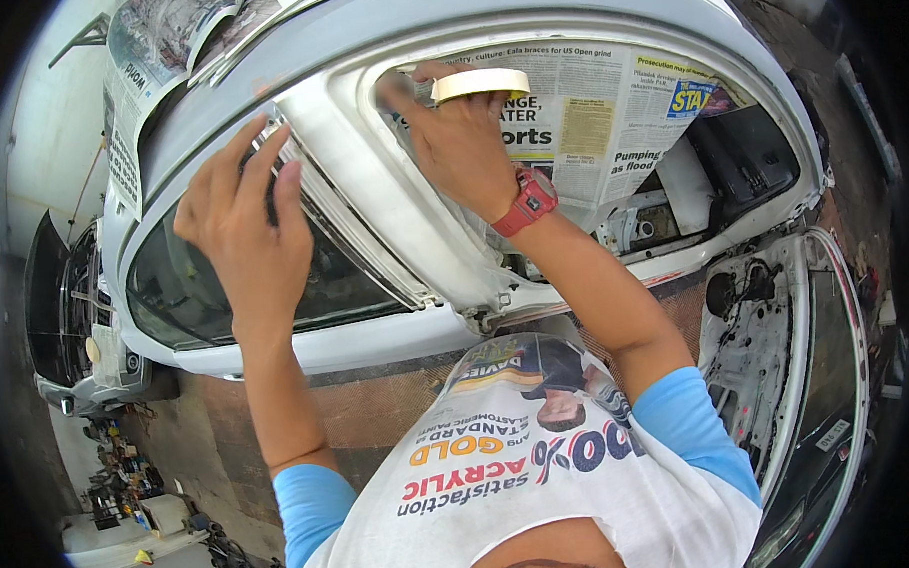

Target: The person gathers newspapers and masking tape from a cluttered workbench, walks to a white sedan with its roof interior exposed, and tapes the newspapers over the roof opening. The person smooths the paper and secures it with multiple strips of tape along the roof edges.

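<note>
My left hand (247,216) is raised beside the top of the car's rear door, its fingers spread and curved with nothing visible in them. My right hand (465,153), with a red watch (532,199) on the wrist, holds a cream roll of masking tape (480,82) against its fingers. The right fingertips reach the upper corner of the door opening, at the edge of the white pillar (356,177); the index fingertip looks blurred. A sheet of newspaper (586,129) covers much of that opening, beneath and beyond my right hand.
The grey car roof (386,36) curves along the far side, with more newspaper (133,120) at its left end. At the right stands a detached car door (778,363). Another car (86,327) with its hood raised is at the left, near clutter (115,466) on the floor.
</note>
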### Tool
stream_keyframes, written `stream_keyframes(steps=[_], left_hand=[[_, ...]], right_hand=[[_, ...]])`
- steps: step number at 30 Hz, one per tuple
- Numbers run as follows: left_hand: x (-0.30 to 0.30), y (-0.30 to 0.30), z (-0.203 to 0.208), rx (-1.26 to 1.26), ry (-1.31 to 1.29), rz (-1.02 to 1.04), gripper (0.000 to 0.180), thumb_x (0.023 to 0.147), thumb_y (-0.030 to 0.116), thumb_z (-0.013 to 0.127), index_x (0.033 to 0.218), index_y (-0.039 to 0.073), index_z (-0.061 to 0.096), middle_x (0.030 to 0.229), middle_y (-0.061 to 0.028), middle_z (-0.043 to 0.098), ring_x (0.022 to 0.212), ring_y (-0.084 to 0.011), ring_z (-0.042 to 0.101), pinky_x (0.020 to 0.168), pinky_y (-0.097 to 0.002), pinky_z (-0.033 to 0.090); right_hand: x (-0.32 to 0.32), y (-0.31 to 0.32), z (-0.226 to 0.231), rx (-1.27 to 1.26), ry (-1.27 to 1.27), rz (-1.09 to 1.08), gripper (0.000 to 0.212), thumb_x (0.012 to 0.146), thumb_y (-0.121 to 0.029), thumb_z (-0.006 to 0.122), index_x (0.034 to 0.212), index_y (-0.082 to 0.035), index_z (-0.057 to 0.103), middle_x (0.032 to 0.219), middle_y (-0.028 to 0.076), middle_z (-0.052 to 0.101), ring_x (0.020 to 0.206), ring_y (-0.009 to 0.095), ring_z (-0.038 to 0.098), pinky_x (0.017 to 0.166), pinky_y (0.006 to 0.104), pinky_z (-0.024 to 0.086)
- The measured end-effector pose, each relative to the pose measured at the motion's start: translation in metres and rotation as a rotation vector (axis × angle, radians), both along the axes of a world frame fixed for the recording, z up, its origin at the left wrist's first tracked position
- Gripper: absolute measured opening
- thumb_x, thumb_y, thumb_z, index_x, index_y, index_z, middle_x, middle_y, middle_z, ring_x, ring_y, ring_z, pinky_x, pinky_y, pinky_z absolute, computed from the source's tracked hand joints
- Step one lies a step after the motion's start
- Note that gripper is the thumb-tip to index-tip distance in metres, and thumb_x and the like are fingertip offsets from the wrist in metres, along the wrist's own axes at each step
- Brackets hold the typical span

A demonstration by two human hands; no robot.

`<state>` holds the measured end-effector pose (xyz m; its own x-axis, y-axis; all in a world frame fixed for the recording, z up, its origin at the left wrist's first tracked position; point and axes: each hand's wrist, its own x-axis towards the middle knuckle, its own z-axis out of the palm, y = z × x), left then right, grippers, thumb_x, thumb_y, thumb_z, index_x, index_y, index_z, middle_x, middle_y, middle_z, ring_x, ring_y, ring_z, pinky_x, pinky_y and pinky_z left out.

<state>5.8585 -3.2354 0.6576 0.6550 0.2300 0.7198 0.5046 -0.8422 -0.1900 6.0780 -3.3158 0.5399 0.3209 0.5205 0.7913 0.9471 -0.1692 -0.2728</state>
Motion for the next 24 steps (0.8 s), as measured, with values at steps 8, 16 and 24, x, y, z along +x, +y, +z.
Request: stream_keyframes(steps=[8,16,24], left_hand=[[-0.056,-0.005,-0.054,-0.285,-0.216,-0.014,0.023,0.108,0.024,0.073,0.126,0.015,0.085,0.138,-0.0031,0.078,0.133,-0.0254,0.066,0.12,-0.0426,0.031],[-0.063,-0.02,-0.079,-0.435,-0.229,-0.085,0.019,0.105,0.021,0.078,0.119,0.014,0.086,0.134,-0.0011,0.079,0.129,-0.0218,0.066,0.118,-0.0392,0.032],[-0.031,-0.021,-0.08,-0.445,-0.152,-0.345,0.017,0.101,0.017,0.079,0.117,0.012,0.085,0.134,-0.0026,0.078,0.126,-0.0254,0.066,0.115,-0.0418,0.038]], right_hand=[[-0.02,-0.003,-0.018,0.134,0.328,0.256,0.042,0.101,-0.004,0.066,0.139,-0.014,0.08,0.131,0.011,0.068,0.123,0.035,0.055,0.106,0.0546,0.038],[-0.035,0.001,-0.024,0.222,0.535,0.27,0.04,0.103,-0.003,0.062,0.139,-0.008,0.079,0.128,0.016,0.074,0.12,0.036,0.059,0.11,0.0489,0.044],[-0.035,-0.019,-0.029,0.148,0.491,0.244,0.034,0.104,-0.004,0.062,0.134,-0.008,0.078,0.13,0.015,0.073,0.121,0.037,0.06,0.112,0.0506,0.044]])
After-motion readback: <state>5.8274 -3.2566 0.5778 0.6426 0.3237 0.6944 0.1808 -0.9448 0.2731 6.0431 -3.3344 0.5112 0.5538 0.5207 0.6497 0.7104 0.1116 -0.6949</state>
